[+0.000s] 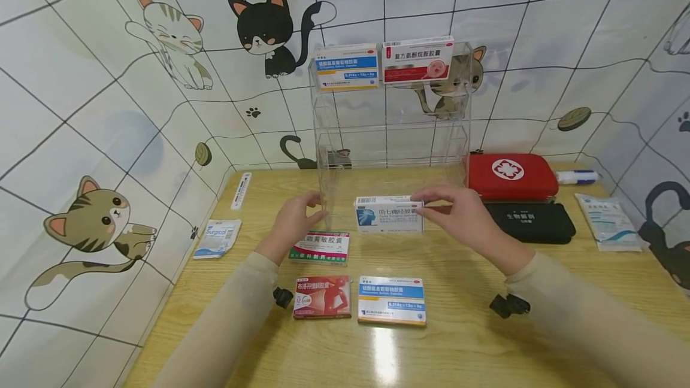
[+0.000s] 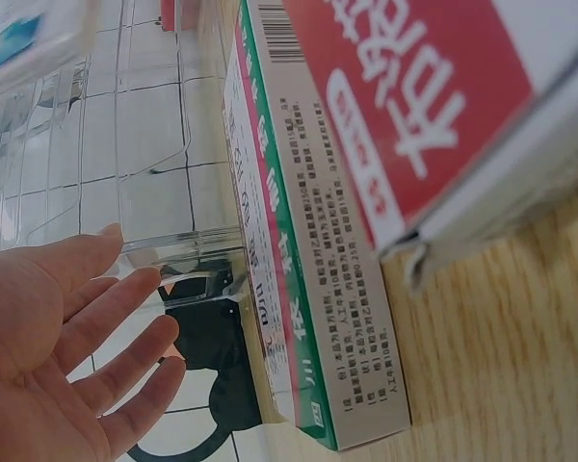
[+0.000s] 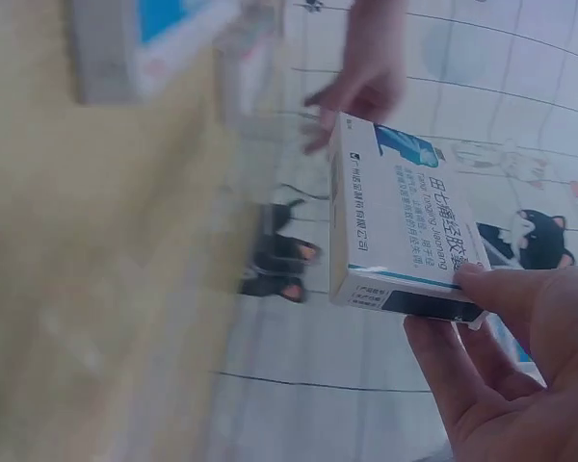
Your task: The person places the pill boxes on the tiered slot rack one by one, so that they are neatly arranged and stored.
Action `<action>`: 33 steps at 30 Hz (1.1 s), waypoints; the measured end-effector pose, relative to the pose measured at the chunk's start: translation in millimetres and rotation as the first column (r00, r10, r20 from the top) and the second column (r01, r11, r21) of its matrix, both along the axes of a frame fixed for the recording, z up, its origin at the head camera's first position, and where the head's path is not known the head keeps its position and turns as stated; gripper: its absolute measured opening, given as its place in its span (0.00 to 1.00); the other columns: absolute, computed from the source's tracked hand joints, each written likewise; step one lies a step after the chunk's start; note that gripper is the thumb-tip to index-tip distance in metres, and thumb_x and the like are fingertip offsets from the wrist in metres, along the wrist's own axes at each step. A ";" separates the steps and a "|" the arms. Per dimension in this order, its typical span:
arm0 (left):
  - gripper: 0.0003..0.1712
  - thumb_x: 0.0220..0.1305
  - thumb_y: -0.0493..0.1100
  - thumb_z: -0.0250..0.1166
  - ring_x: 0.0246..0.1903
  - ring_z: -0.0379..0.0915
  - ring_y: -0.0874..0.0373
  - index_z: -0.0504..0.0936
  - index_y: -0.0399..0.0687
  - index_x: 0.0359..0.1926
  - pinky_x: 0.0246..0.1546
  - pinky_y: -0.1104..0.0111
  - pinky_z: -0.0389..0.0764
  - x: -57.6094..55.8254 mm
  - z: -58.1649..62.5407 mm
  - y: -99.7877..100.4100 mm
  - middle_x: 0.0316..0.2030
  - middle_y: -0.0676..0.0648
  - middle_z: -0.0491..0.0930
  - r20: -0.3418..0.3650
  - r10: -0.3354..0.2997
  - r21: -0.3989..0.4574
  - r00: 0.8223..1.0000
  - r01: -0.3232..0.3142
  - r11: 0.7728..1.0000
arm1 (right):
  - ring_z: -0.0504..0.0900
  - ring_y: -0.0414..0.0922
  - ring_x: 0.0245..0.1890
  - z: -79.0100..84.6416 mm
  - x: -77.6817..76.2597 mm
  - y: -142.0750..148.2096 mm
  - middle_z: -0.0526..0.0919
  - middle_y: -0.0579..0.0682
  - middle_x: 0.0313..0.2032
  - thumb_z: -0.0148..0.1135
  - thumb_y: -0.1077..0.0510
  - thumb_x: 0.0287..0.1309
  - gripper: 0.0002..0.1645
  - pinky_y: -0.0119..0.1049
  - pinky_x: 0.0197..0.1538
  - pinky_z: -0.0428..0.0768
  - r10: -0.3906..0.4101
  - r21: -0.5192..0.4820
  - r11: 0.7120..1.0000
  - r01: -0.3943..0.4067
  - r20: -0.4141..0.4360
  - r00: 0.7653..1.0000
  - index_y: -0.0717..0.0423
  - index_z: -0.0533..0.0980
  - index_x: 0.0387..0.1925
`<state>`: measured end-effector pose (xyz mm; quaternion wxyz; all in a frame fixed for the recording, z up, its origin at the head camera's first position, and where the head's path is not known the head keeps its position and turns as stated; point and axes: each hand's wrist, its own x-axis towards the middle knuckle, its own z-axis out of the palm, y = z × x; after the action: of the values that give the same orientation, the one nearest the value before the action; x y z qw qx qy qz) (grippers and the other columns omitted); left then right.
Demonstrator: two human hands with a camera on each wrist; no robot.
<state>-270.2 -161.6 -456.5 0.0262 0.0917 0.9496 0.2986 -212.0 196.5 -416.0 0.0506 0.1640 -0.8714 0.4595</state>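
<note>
Between thumb and fingers, my right hand (image 1: 458, 211) pinches the right end of a white medicine box (image 1: 389, 215) with a blue head picture. That box is in front of a clear acrylic rack (image 1: 388, 163). Beside the rack's lower left edge is my left hand (image 1: 295, 218), its fingers loosely extended and holding nothing in the left wrist view. Just below it lies a green-and-white medicine box (image 1: 321, 248), partly covered by the hand. Nearer me lie a red medicine box (image 1: 322, 297) and a blue-and-white medicine box (image 1: 392, 300).
On the rack's top stand another blue-and-white box (image 1: 347, 68) and a red-and-white box (image 1: 418, 61). A red first-aid case (image 1: 511, 177), a black pouch (image 1: 530, 223), a marker (image 1: 577, 177) and a white packet (image 1: 609, 223) lie right. A surgical packet (image 1: 217, 238) and a white strip (image 1: 241, 191) lie left.
</note>
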 end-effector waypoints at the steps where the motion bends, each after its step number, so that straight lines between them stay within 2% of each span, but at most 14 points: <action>1: 0.27 0.71 0.49 0.69 0.64 0.76 0.43 0.76 0.50 0.67 0.64 0.46 0.77 0.0 0.2 0.2 0.60 0.43 0.82 0.003 -0.001 -0.002 1.000 0.001 1.000 | 0.88 0.51 0.51 9.6 -2.9 -0.5 0.86 0.51 0.55 0.74 0.59 0.62 0.15 0.43 0.50 0.87 -0.007 -0.005 1.000 0.007 -0.019 1.000 0.47 0.86 0.50; 4: 0.27 0.71 0.50 0.69 0.64 0.76 0.43 0.76 0.51 0.67 0.64 0.47 0.77 -0.3 0.4 0.3 0.60 0.43 0.82 0.006 0.000 -0.009 1.000 0.000 1.000 | 0.88 0.51 0.53 39.8 -14.2 -2.5 0.85 0.49 0.56 0.73 0.57 0.63 0.15 0.41 0.51 0.87 -0.041 -0.030 0.999 0.039 -0.063 0.997 0.47 0.86 0.51; 8: 0.27 0.71 0.50 0.69 0.63 0.76 0.43 0.76 0.50 0.67 0.64 0.47 0.77 -1.7 0.1 -0.1 0.60 0.44 0.82 -0.001 0.000 -0.020 1.000 0.000 1.000 | 0.85 0.45 0.56 77.8 -39.1 -5.1 0.82 0.46 0.57 0.71 0.54 0.65 0.16 0.36 0.55 0.85 -0.100 -0.091 0.992 0.091 -0.105 0.989 0.48 0.85 0.54; 11: 0.27 0.70 0.50 0.69 0.63 0.76 0.44 0.76 0.51 0.67 0.64 0.46 0.77 -2.6 0.6 -0.7 0.59 0.44 0.83 -0.006 -0.003 -0.021 1.000 0.002 1.000 | 0.81 0.41 0.57 98.3 -62.5 -6.4 0.81 0.44 0.59 0.70 0.53 0.66 0.17 0.35 0.59 0.84 -0.160 -0.136 0.981 0.142 -0.139 0.977 0.47 0.85 0.55; 14: 0.27 0.70 0.50 0.69 0.63 0.76 0.44 0.77 0.51 0.66 0.64 0.46 0.78 -3.3 1.0 -1.5 0.59 0.44 0.83 -0.016 -0.005 -0.024 1.000 0.004 1.000 | 0.79 0.39 0.59 111.7 -86.0 -7.9 0.81 0.43 0.60 0.70 0.52 0.66 0.18 0.34 0.61 0.83 -0.209 -0.168 0.969 0.181 -0.165 0.964 0.46 0.85 0.56; 18: 0.27 0.70 0.49 0.70 0.62 0.77 0.44 0.77 0.50 0.66 0.64 0.46 0.78 -3.8 0.4 -2.6 0.58 0.44 0.83 -0.025 -0.007 -0.022 1.000 0.007 1.000 | 0.79 0.39 0.60 118.3 -115.8 -10.5 0.81 0.42 0.60 0.71 0.53 0.65 0.18 0.32 0.62 0.82 -0.222 -0.205 0.962 0.182 -0.195 0.955 0.45 0.85 0.55; 23: 0.28 0.70 0.49 0.70 0.62 0.77 0.44 0.76 0.49 0.67 0.64 0.46 0.78 -2.8 -0.7 -2.5 0.59 0.44 0.83 -0.017 -0.009 -0.017 1.000 0.009 1.000 | 0.79 0.38 0.58 113.2 -144.1 -16.2 0.80 0.42 0.58 0.71 0.53 0.65 0.16 0.32 0.63 0.81 -0.206 -0.220 0.962 0.162 -0.195 0.959 0.42 0.85 0.54; 27: 0.27 0.70 0.49 0.70 0.62 0.77 0.44 0.77 0.49 0.67 0.63 0.46 0.78 -1.1 -0.6 -1.4 0.58 0.44 0.83 -0.015 -0.003 -0.022 1.000 0.003 1.000 | 0.79 0.38 0.59 107.2 -157.2 -27.2 0.78 0.42 0.60 0.70 0.53 0.65 0.16 0.32 0.63 0.81 -0.189 -0.237 0.960 0.146 -0.166 0.968 0.42 0.85 0.54; 33: 0.27 0.70 0.49 0.70 0.61 0.77 0.44 0.77 0.49 0.66 0.63 0.46 0.78 -0.4 -0.7 1.2 0.58 0.44 0.83 -0.020 -0.009 -0.020 1.000 0.008 1.000 | 0.79 0.39 0.59 100.6 -164.0 -45.3 0.79 0.44 0.60 0.70 0.55 0.65 0.15 0.33 0.64 0.80 -0.165 -0.245 0.961 0.131 -0.124 0.979 0.45 0.85 0.53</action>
<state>-270.6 -160.4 -457.2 0.0190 0.0983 0.9524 0.2879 -376.0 151.2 -315.5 0.1663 0.1238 -0.8147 0.5415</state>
